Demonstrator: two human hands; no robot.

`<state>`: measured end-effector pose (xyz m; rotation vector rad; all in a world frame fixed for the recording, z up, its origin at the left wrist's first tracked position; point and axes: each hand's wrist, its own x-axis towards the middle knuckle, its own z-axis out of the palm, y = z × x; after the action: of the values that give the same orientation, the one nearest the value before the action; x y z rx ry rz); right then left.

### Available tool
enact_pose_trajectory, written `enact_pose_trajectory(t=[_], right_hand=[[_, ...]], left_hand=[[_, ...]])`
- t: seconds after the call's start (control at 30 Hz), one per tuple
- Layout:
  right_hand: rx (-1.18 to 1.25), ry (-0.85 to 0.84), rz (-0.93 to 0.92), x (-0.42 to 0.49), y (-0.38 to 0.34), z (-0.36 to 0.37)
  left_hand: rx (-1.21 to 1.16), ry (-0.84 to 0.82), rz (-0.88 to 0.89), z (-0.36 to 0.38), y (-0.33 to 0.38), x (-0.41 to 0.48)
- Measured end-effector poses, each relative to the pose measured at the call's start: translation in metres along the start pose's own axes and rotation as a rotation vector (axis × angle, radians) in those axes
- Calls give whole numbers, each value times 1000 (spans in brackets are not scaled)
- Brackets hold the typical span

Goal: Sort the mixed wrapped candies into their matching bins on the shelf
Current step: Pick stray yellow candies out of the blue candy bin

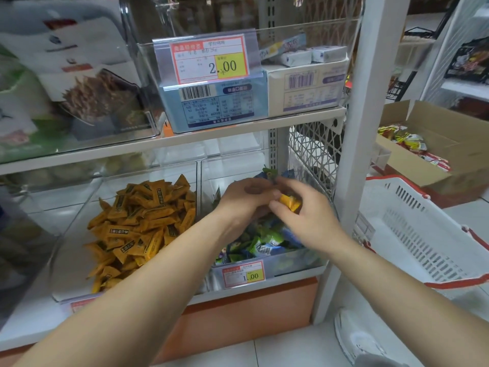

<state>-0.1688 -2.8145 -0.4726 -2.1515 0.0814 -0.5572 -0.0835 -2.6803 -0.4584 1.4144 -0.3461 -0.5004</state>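
Head view: orange wrapped candy is pinched by right hand over clear plastic bin of green and blue wrapped candies. Left hand is curled alongside, touching it; whether anything is held cannot be told.

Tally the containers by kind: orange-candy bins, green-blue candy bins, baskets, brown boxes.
Orange-candy bin: 1
Green-blue candy bin: 1
Basket: 1
Brown box: 1
Total: 4
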Motion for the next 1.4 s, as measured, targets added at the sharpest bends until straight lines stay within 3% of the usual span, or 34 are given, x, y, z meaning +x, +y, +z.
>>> enact_pose_trajectory(t=[0.1,0.17,0.27,0.37,0.47,0.53,0.7,0.8,0.93,1.0,1.1,1.2,1.4], right_hand=[[34,16,93,1,7,-18],[-40,4,99,-1,12,-26],[-217,1,70,-6,15,-27],[-415,-78,24,-12,15,-24],[-517,-193,17,-22,20,-17],[-526,-245,38,-27,23,-12],[-595,-281,4,-31,30,-1],[-660,-291,-9,-31,30,3],[-616,-172,-83,-25,22,4],[-603,-113,-134,-21,21,5],[-618,-231,-48,-19,27,13],[-667,-320,10,-20,34,20],[-643,-283,17,-20,39,19]], left_hand=[[-18,-62,-35,1,0,4],[243,-44,20,1,-3,12],[826,-5,221,2,-11,30],[1051,-235,313,10,-20,44],[1188,-535,156,9,-27,60],[1362,-619,92,1,-27,71],[1681,-592,273,-21,-9,74],[1893,-571,272,-42,4,67],[2002,-497,75,-50,23,54],[2021,-393,115,-44,30,52],[1644,-294,306,-23,25,56],[1324,-330,351,7,12,69],[1517,-461,204,22,-24,102]])
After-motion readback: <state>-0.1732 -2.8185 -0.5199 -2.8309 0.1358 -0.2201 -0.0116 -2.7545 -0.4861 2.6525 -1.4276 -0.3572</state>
